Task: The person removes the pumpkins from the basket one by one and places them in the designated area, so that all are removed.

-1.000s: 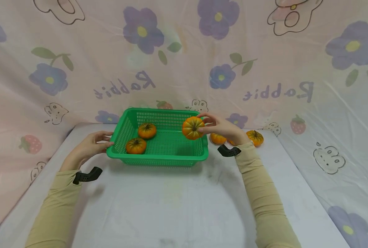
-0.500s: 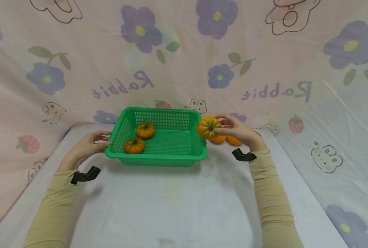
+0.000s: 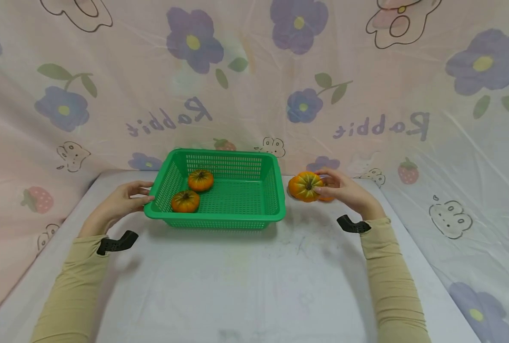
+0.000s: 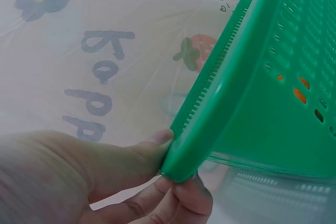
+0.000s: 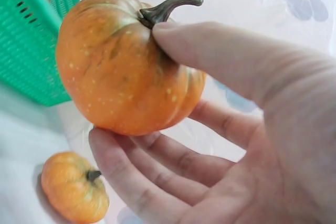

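Observation:
A small orange pumpkin (image 5: 121,72) with a dark curved stem is held by my right hand (image 3: 346,190), thumb by the stem and fingers beneath it. In the head view this pumpkin (image 3: 304,186) is to the right of the green plastic basket (image 3: 220,216), outside it. My left hand (image 3: 123,202) pinches the basket's left rim (image 4: 210,114) between thumb and fingers. Two pumpkins lie inside the basket at its left: one at the back (image 3: 200,180) and one in front (image 3: 185,202).
Another pumpkin (image 5: 75,187) lies on the table beside the basket, below the held one in the right wrist view. The white table (image 3: 237,276) spreads in front. A patterned cloth (image 3: 245,95) hangs behind.
My right hand has carried the pumpkin from over the basket's right side out to the right and lower, towards the pumpkins on the table. The left hand keeps its place at the rim.

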